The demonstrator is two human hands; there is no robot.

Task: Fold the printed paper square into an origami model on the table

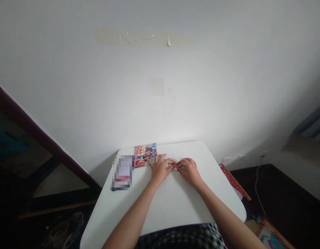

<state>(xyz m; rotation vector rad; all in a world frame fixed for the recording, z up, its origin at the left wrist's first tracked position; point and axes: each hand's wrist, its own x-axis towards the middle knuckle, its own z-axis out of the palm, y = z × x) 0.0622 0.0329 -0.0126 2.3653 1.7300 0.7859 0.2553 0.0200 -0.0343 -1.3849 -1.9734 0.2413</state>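
Observation:
Both my hands meet over the far middle part of the white table (pixel 172 204). Between them is a small, narrow piece of colourful printed paper (pixel 175 165), which looks folded; the fingers cover much of it. My left hand (pixel 160 168) pinches its left end with thumb and index finger, while the other fingers spread over the edge of a colourful printed flyer (pixel 143 155). At the right end, the fingers of my right hand (pixel 189 169) are closed on the same paper. Left of the flyer lies a pixelated, phone-like flat object (pixel 123 173).
The table's far edge stands against a white wall (pixel 160 114). Right of the table are a red patterned item (pixel 234 181) and a white cable (pixel 257 186). A printed box or book (pixel 272 235) lies low at the right. A dark red beam (pixel 40 135) slants along the left.

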